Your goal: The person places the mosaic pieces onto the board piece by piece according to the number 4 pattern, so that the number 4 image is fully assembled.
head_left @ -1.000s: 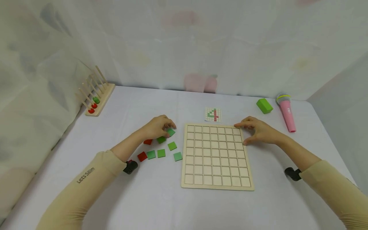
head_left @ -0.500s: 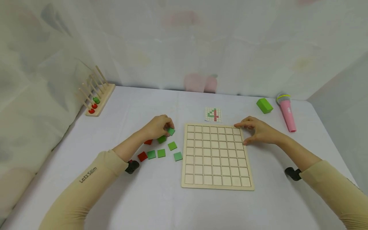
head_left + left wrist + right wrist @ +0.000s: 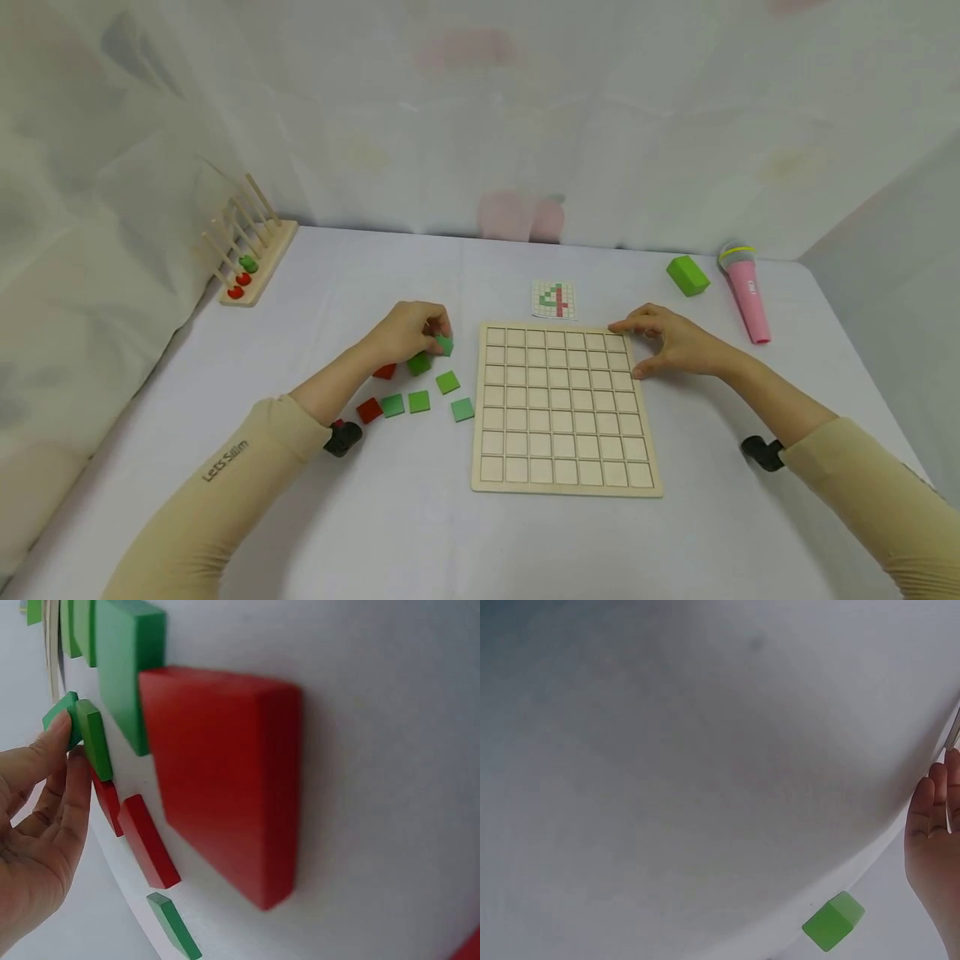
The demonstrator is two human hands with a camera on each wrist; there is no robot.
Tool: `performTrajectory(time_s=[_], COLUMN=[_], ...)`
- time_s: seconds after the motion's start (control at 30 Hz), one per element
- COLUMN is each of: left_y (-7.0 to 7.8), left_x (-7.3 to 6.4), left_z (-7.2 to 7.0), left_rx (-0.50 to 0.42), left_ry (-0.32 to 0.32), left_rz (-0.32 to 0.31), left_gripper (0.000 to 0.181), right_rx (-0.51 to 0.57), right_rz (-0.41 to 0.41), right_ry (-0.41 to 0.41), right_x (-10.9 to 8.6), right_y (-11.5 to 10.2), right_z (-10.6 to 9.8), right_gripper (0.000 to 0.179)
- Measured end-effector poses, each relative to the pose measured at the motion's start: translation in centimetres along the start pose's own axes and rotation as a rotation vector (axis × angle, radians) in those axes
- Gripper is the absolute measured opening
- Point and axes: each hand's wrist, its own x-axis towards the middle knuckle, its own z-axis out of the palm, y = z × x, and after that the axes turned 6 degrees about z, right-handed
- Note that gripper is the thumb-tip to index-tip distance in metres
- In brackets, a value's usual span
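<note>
At the far left stands a pale wooden peg rack with upright sticks, two red beads and a green bead low on them; nearer the middle comes the left hand, below a beige sleeve printed with dark letters; its thumb and fingers pinch a bluish-green square tile, which is tilted and sits left of the board's upper left corner, though whether it touches the table cannot be told; under and beside that hand lie a flat red square tile, another red one partly covered by the hand, and several flat green square tiles, one of them just beside the pinched piece; to their right lies a pale wooden square board ruled into a grid of shallow square cells; just beyond its far edge rests a small white paper card printed with a green and red figure 4; the right hand is at the board's upper right corner, thumb and fingers spread apart, their tips touching the edge; farther right lie a bright green rectangular block and a pink-handled toy microphone with a grey head and yellow band.
</note>
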Motion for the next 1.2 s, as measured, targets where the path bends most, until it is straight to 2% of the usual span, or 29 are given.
performTrajectory(time_s=[0.17, 0.33, 0.57, 0.87, 1.2], left_y=[0.3, 1.1, 3.8, 7.4, 9.3], left_x=[0.0, 0.9, 2.7, 5.3, 8.0], left_z=[-0.3, -0.2, 0.4, 1.7, 3.7], left_rx=[-0.035, -0.080, -0.146, -0.173, -0.274], left_ry=[0.021, 0.052, 0.053, 0.051, 0.109], left_rz=[0.001, 0.021, 0.080, 0.152, 0.177], left_gripper=[0.010, 0.012, 0.014, 0.013, 0.010], right_rx=[-0.017, -0.011, -0.009, -0.004, -0.008], right_rz=[-0.012, -0.009, 0.002, 0.000, -0.007], right_ry=[-0.004, 0.000, 0.003, 0.001, 0.001], right_x=[0.2, 0.0, -0.1, -0.1, -0.1], right_y=[-0.1, -0.3, -0.2, -0.1, -0.1], right_z=[0.0, -0.1, -0.1, -0.1, -0.1], right_gripper=[0.073, 0.073, 0.072, 0.072, 0.072])
